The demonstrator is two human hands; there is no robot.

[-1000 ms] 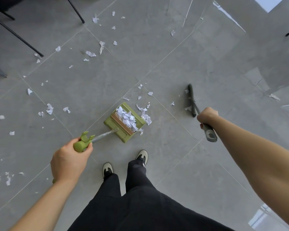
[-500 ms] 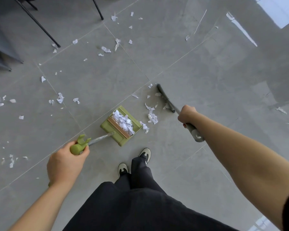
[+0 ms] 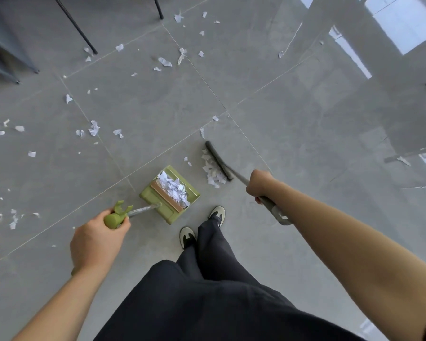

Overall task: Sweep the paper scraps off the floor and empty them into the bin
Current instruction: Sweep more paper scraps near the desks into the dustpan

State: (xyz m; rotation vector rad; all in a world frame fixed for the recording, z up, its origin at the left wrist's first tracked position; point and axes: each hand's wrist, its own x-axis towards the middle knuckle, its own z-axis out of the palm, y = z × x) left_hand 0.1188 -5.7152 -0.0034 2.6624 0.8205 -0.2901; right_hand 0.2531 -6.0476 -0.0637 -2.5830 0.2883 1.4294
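**Broom head beside a gathered pile, dustpan part-filled**

While we look down through the head camera, we see our left hand [image 3: 96,239] clenched round the green plastic grip of the long-handled olive-green dustpan [image 3: 170,193], whose silver shaft slants down to the pan standing on the grey tiled floor [image 3: 293,134]. White paper scraps already in the pan [image 3: 174,187] lie heaped against its comb edge. Our right hand [image 3: 258,184] grasps the grey handle of the dark grey broom [image 3: 219,160], fingers wrapped round the shaft; its narrow head lies on the floor, touching a small pile of swept white scraps [image 3: 213,172] on its left side, just beyond the pan's open mouth. More loose torn scraps [image 3: 94,127] are scattered across the tiles farther off and to the left. Our black trousers [image 3: 207,286] and two black-and-white shoes [image 3: 187,236] stand just near the pan. Thin black furniture legs [image 3: 75,24] cross the far left corner. We see no bin.
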